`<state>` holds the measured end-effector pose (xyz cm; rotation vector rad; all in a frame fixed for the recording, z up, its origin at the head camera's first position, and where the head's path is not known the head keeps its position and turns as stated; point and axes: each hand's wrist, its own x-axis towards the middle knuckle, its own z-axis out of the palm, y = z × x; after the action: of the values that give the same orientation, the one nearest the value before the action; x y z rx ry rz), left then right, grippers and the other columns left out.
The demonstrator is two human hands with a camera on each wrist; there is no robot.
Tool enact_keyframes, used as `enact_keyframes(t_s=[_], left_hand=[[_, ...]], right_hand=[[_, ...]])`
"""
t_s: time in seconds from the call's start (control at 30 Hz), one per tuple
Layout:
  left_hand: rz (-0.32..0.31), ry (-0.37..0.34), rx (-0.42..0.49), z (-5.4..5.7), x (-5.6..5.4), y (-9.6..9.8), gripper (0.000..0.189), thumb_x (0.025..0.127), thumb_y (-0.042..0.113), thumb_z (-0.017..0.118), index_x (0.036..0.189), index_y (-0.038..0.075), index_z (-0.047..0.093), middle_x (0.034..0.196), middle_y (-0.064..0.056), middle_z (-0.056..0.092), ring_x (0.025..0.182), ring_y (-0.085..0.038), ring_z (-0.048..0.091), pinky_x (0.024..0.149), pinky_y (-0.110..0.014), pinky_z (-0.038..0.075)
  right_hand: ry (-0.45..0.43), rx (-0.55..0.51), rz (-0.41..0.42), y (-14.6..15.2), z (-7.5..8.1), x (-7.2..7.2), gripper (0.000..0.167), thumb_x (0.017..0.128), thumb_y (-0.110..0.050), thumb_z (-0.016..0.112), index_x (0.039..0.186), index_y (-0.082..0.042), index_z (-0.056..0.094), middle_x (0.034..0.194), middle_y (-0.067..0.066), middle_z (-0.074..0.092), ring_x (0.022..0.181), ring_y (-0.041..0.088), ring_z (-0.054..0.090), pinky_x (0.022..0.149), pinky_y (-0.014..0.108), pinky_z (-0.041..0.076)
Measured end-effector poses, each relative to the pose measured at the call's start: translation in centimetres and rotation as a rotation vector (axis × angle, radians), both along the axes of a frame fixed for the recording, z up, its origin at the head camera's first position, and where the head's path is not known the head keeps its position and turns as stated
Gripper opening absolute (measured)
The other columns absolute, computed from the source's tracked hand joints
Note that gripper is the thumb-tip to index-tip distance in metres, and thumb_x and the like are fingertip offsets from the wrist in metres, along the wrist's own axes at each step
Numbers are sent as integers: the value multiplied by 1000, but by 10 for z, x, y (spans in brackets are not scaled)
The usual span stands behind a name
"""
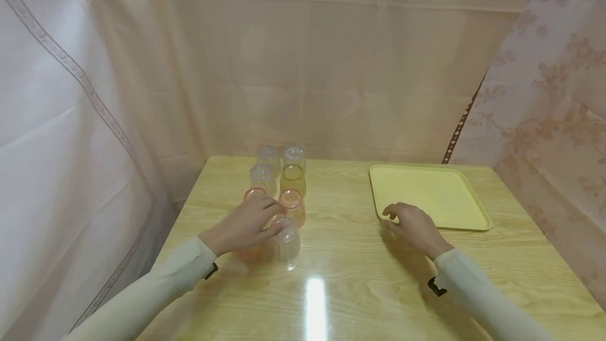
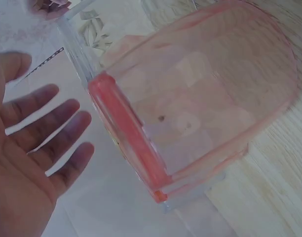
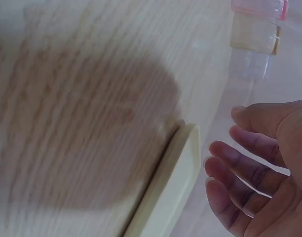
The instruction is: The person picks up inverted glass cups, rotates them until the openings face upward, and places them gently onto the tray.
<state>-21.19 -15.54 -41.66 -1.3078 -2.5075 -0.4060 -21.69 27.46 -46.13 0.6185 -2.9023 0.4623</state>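
Note:
Drinking glasses stand upside down in two rows at the table's left. Over the near ones hovers my left hand, its fingers spread and slightly bent. In the left wrist view a pink-tinted glass stands close beyond those fingers, apart from them. At the front right of the group is a clear glass, with another pink glass behind it. An orange-tinted glass is partly hidden beneath the hand. My right hand hangs loosely curled and holds nothing, just by the near left corner of a yellow tray.
Behind the pink glasses are a yellow glass and several clear glasses. The wood-grain table reaches back to a beige cloth, with more cloth hanging on both sides.

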Motion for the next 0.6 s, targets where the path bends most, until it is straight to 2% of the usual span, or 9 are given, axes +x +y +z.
enact_keyframes(t_s=[0.1,0.3,0.6], left_hand=[[-26,-25,-43,-1,1,2,35,100,38,66,118,8,69,116,-4,71,110,-26,62,98,-46,45],[-40,-51,-118,-3,3,4,46,99,53,63,120,13,68,120,0,67,109,-21,62,97,-43,47],[-50,-59,-172,-2,3,5,50,94,47,73,130,12,65,125,-2,64,110,-22,60,96,-43,46]], right_hand=[[-10,-17,4,-5,-4,1,19,92,-12,78,109,-5,73,92,3,71,78,20,67,66,40,56],[-8,-21,10,-12,-5,2,20,92,-13,78,109,-4,74,92,2,72,77,18,67,63,36,55],[-37,-57,5,-14,-5,-2,20,93,-12,76,110,-2,73,93,3,72,77,19,67,63,37,55]])
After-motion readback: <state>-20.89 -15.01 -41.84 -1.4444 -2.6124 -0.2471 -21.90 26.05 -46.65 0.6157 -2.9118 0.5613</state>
